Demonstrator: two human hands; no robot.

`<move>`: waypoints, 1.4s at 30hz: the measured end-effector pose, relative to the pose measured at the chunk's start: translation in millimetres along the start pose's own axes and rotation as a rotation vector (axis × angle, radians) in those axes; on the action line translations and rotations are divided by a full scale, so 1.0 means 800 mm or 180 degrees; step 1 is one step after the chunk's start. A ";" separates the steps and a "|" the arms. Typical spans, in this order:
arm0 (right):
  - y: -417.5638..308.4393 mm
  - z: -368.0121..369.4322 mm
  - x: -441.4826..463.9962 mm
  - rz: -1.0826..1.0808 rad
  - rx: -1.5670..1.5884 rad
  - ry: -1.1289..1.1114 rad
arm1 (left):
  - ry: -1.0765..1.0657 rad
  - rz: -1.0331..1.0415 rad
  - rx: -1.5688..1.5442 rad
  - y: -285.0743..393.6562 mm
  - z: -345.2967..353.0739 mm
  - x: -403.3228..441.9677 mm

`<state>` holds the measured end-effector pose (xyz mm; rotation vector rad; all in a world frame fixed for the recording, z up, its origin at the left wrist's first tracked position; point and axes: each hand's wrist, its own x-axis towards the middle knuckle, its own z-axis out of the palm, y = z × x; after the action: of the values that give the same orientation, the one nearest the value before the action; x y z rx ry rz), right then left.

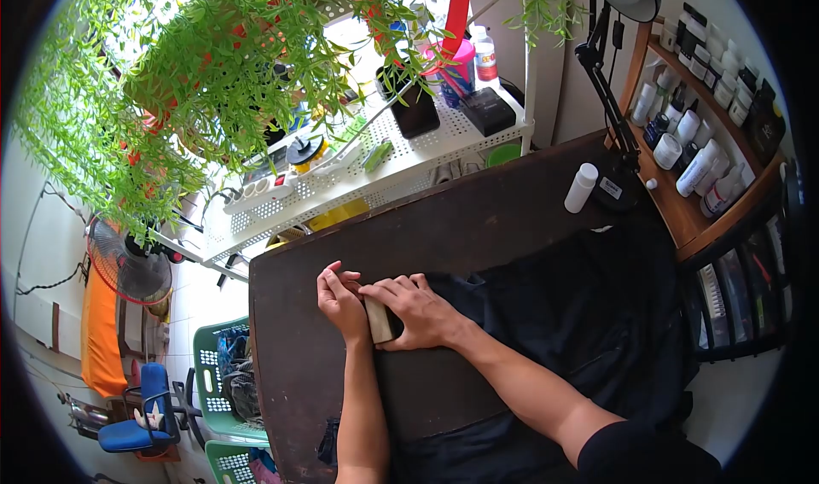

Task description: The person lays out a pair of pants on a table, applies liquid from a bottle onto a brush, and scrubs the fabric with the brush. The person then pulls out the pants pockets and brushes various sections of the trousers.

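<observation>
My right hand [415, 311] is wrapped over a pale, wood-coloured block [380, 322] with a dark side, possibly a brush. The fingers cover much of it. Just left of the block is my left hand [341, 301], turned on its side with fingers loosely bent and apart. Its fingertips come close to the fingers of my right hand; whether they touch is unclear, and I see nothing in it. Black cloth [554, 313] lies spread over the right part of the dark table [299, 313], reaching under my right forearm.
A white bottle [581, 188] stands near the lamp base [614, 192]. Behind the table, a white perforated shelf [299, 198] carries a phone [415, 113] and a black box [488, 111]. A wooden rack [682, 228] holds several bottles. Green baskets [205, 373] sit left, below hanging leaves [205, 57].
</observation>
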<state>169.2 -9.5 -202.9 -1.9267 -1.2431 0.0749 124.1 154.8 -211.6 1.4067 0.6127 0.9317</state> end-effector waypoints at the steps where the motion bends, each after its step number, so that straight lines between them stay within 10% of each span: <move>1: 0.000 -0.003 0.000 -0.0055 -0.0021 -0.0076 | 0.0002 0.0032 0.0011 -0.001 0.000 0.000; 42: 0.003 0.004 0.000 -0.0213 -0.0080 0.0108 | -0.0042 0.0049 0.0023 -0.003 -0.002 0.001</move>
<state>169.8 -8.3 -206.9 -1.8983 -1.2903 -0.0080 123.8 156.3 -214.1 1.4247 0.5964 0.9326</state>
